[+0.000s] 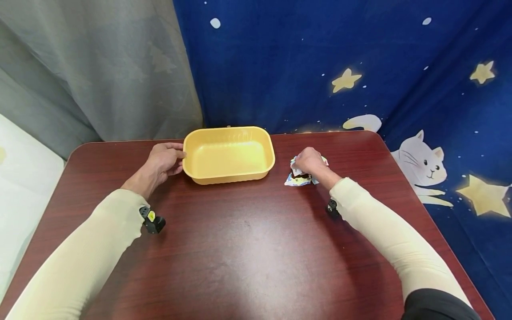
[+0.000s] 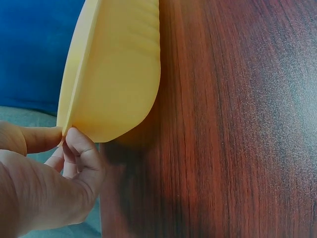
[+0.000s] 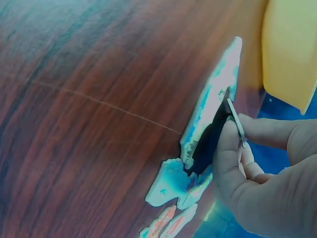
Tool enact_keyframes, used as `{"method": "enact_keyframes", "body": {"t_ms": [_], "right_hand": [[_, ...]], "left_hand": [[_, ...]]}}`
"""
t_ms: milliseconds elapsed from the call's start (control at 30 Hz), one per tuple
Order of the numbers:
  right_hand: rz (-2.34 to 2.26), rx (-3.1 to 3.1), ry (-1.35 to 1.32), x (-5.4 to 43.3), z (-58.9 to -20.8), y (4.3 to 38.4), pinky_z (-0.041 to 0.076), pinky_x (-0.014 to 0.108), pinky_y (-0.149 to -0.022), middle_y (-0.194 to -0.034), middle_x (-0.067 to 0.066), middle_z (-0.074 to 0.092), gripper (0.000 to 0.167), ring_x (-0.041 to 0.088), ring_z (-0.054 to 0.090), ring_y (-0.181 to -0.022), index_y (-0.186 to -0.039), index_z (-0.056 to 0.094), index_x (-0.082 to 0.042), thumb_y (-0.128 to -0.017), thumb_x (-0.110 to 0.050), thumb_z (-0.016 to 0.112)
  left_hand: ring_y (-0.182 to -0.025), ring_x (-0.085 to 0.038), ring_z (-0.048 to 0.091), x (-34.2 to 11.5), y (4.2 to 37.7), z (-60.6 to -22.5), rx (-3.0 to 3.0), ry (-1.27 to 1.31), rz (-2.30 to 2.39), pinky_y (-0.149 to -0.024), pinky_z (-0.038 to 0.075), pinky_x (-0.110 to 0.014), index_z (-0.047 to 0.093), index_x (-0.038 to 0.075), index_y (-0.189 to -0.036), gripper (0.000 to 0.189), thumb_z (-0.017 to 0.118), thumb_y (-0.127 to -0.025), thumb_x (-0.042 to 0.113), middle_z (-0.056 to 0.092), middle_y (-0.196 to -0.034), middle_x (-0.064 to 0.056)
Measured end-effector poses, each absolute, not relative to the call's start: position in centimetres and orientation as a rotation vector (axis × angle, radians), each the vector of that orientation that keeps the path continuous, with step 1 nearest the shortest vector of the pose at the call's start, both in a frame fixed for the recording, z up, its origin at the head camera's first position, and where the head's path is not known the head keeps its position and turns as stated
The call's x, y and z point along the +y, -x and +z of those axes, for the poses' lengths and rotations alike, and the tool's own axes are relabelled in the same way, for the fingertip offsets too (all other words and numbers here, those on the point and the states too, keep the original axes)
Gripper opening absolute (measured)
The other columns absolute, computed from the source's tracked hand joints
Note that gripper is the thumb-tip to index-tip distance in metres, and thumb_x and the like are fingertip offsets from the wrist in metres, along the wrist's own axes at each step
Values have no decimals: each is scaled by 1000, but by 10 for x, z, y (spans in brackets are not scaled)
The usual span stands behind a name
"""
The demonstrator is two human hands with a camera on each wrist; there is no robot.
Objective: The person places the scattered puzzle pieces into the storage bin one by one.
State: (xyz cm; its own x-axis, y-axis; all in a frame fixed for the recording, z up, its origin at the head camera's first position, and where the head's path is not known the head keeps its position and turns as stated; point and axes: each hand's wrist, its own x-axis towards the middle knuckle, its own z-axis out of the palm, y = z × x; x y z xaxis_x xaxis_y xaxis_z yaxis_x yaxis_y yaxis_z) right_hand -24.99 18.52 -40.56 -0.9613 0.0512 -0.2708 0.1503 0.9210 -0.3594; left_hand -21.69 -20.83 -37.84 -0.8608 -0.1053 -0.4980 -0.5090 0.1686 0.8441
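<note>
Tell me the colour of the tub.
The tub is yellow, showing best in the head view.

A yellow, round-cornered basin [image 1: 230, 178] sits open side up in the head view's upper middle, and right of it, apart, thin, irregular, multicoloured pieces [image 1: 295, 182] lie bunched, one slim piece [image 3: 235, 116] pinched among them.

The head camera looked forward and down over the reddish-brown wood-grained table [image 1: 240, 235]. Much nearer, the black left-wrist camera [image 1: 154, 222] faced the bare left hand [image 1: 163, 159], the black right-wrist camera [image 1: 333, 208] the bare right hand [image 1: 311, 161]. All three views shared the yellow rounded-rectangular plastic basin [image 1: 230, 178].
</note>
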Motion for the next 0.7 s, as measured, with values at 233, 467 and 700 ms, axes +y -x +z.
{"method": "enact_keyframes", "body": {"t_ms": [233, 467, 700], "right_hand": [[-1113, 2525, -242, 193, -398, 256, 54, 22, -62, -81, 4, 63, 21, 9, 57, -67, -105, 69, 4, -88, -6, 61], [-1470, 2201, -385, 197, -396, 261, 56, 21, -60, -67, -3, 62, 28, 6, 58, -59, -117, 62, 8, -91, -1, 61], [-1619, 2033, -459, 202, -393, 265, 58, 25, -64, -73, 0, 69, 26, 11, 64, -61, -117, 62, 3, -91, 0, 62]], "left_hand": [[-58, -7, 53, -209, 217, -380, 2135, 596, 1736, -56, 54, -20, 42, 6, -141, 45, 53, -98, 11, 55, -78, -1], [-57, -6, 53, -209, 216, -380, 2134, 594, 1743, -56, 54, -20, 42, 6, -140, 44, 53, -98, 10, 55, -77, 0], [-57, -7, 53, -208, 218, -379, 2128, 606, 1755, -53, 52, -20, 43, 5, -139, 43, 54, -97, 10, 54, -74, 0]]}}
